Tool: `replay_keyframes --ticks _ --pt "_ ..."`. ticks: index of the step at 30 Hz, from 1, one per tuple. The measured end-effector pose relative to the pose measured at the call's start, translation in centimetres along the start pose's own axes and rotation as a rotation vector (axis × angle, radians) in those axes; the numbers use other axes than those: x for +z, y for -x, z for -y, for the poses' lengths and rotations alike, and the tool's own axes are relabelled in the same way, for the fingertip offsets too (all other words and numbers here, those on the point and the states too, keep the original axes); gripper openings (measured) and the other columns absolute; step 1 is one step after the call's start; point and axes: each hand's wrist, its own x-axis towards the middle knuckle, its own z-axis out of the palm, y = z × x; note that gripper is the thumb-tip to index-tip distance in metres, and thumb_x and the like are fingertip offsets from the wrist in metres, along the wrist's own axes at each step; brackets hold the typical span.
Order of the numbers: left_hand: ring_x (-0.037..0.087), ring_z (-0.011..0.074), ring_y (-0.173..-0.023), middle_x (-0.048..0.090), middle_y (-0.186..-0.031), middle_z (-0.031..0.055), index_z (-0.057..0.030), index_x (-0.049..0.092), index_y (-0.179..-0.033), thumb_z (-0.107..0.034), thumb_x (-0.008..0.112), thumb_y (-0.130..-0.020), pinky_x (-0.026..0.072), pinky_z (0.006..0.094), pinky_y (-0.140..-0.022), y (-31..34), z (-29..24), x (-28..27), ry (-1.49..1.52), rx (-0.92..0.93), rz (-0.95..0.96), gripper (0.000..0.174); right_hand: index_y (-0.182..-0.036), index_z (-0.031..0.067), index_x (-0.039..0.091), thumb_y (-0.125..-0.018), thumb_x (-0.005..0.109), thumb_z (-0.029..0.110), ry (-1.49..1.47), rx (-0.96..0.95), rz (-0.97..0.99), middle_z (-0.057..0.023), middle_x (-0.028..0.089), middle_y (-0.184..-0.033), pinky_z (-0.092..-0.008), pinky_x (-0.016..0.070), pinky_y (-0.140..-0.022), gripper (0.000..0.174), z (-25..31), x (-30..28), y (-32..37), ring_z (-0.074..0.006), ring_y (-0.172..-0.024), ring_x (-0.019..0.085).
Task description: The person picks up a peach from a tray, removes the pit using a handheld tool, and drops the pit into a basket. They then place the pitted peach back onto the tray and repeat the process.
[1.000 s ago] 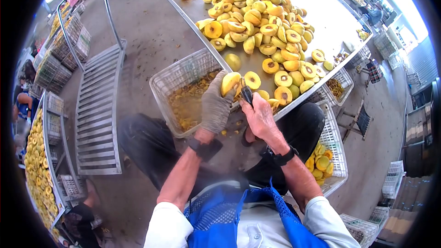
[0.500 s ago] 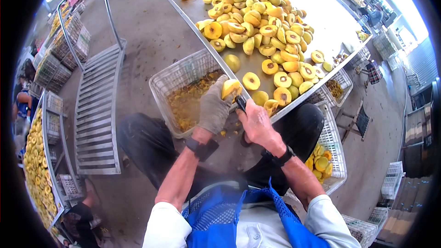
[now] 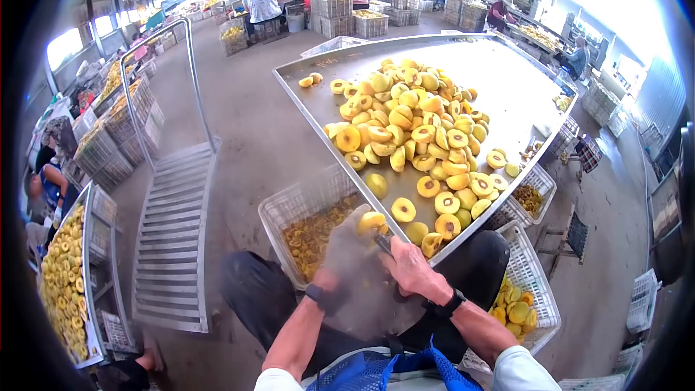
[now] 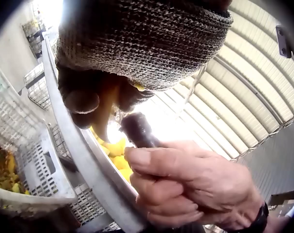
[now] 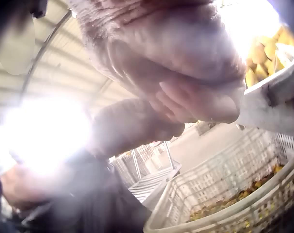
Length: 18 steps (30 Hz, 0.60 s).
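In the head view the gloved left hand [image 3: 346, 242] holds a yellow fruit half [image 3: 372, 222] just off the metal tray's near edge. The bare right hand [image 3: 414, 268] grips the dark handle of a tool [image 3: 382, 243], its working end close to the fruit. The left wrist view shows the right hand's fingers [image 4: 159, 187] curled round that black handle [image 4: 138, 130], beneath the grey knit glove [image 4: 142, 43]. Halved fruit [image 3: 405, 119] lies heaped on the tray [image 3: 326, 72]. In the right wrist view the tool is not visible.
A crate of scraps [image 3: 271, 210] stands below the tray's left edge; another crate [image 3: 549, 311] with yellow fruit is by the right knee. A slatted metal cart [image 3: 174, 239] stands at left, with a fruit-filled table [image 3: 90, 268] beyond. Several people sit farther back.
The head view has tilted up, bringing in more of the hall. Both hands have moved from slightly above the tray's edge to just off it, still holding the fruit half and the tool.
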Motion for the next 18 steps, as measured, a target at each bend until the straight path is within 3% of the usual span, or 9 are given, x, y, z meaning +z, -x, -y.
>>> replay_keyframes --ticks 4,6,7,9,10,12,15,16,18 --pt "0.07 0.0229 -0.101 0.071 -0.116 0.0183 -0.0024 0.056 -0.138 -0.01 0.071 -0.093 0.0549 0.0337 -0.087 0.7 0.5 0.4 0.07 0.024 -0.049 0.049 -0.089 -0.0064 0.052 -0.095 0.061 0.025 -0.027 0.05 0.048 -0.0278 0.061 -0.077 -0.047 0.0481 -0.064 0.033 -0.6 0.1 -0.2 -0.0429 -0.075 0.064" --pt "0.07 0.0229 -0.1 0.072 -0.116 0.018 -0.0031 0.056 -0.138 -0.009 0.071 -0.093 0.0549 0.034 -0.087 0.8 -0.1 0.3 0.124 0.018 -0.038 0.048 -0.09 -0.0058 0.053 -0.096 0.06 0.027 -0.3 0.131 0.207 -0.0161 0.058 -0.07 -0.0402 0.0473 -0.058 0.034 -0.3 -0.5 -0.3 -0.0274 -0.066 0.061" --pt "0.07 0.0229 -0.1 0.072 -0.116 0.018 -0.0031 0.056 -0.138 -0.009 0.071 -0.093 0.0549 0.034 -0.087 0.8 -0.6 0.1 0.122 0.024 -0.037 0.048 -0.09 -0.0058 0.053 -0.096 0.06 0.027 -0.299 0.128 0.203 -0.0161 0.058 -0.07 -0.0402 0.0473 -0.058 0.034 -0.4 -0.4 -0.4 -0.0274 -0.066 0.061" --pt "0.07 0.0224 -0.101 0.071 -0.116 0.0176 -0.0031 0.057 -0.138 -0.009 0.071 -0.093 0.0548 0.034 -0.087 0.9 -1.5 -0.2 0.237 0.008 -0.002 0.048 -0.09 -0.0049 0.054 -0.096 0.059 0.028 -0.347 0.134 0.188 -0.008 0.052 -0.069 -0.0356 0.0454 -0.055 0.034 -0.4 -0.3 -0.4 -0.0173 -0.064 0.055" --pt "0.07 0.0224 -0.101 0.071 -0.116 0.0176 -0.0031 0.057 -0.138 -0.009 0.071 -0.093 0.0548 0.034 -0.087 0.7 -1.1 -0.5 0.235 0.011 -0.005 0.048 -0.09 -0.0049 0.054 -0.096 0.059 0.028 -0.347 0.13 0.188 -0.008 0.052 -0.069 -0.0356 0.0454 -0.055 0.034 0.0 -0.6 -0.5 -0.0173 -0.064 0.055" --pt "0.069 0.0205 -0.101 0.072 -0.117 0.0157 -0.0035 0.057 -0.138 -0.009 0.071 -0.092 0.0547 0.0332 -0.088 0.0 0.2 -0.8 0.154 -0.035 0.096 0.048 -0.095 -0.0029 0.055 -0.096 0.059 0.025 -0.403 0.345 0.336 -0.0076 0.057 -0.079 -0.0357 0.0467 -0.066 0.029 0.9 -1.4 -0.5 -0.0207 -0.074 0.058" --pt "0.069 0.0189 -0.101 0.072 -0.115 0.0135 -0.0038 0.057 -0.138 -0.011 0.071 -0.093 0.0546 0.0324 -0.089 0.2 1.1 -0.6 0.196 0.063 0.07 0.047 -0.097 -0.0021 0.055 -0.097 0.06 0.027 -0.695 0.435 0.441 -0.0062 0.057 -0.078 -0.0352 0.0459 -0.062 0.03 -0.9 -0.4 -0.7 -0.0196 -0.071 0.058" --pt "0.069 0.0189 -0.101 0.072 -0.115 0.0135 -0.0038 0.057 -0.138 -0.011 0.071 -0.093 0.0546 0.0324 -0.089 0.3 1.4 -0.6 0.196 0.06 0.071 0.047 -0.097 -0.0021 0.055 -0.097 0.06 0.027 -0.697 0.437 0.442 -0.0062 0.057 -0.078 -0.0352 0.0459 -0.062 0.03 -1.4 0.1 -0.6 -0.0196 -0.071 0.058" --pt "0.068 0.017 -0.101 0.072 -0.115 0.0111 -0.004 0.057 -0.138 -0.013 0.07 -0.094 0.0545 0.0313 -0.088 0.2 1.9 -0.6 0.167 0.036 0.087 0.046 -0.094 0.0029 0.054 -0.099 0.06 0.026 -0.19 0.04 0.18 -0.0009 0.052 -0.072 -0.0305 0.0402 -0.051 0.024 -1.5 0.9 -0.6 -0.0129 -0.058 0.052"
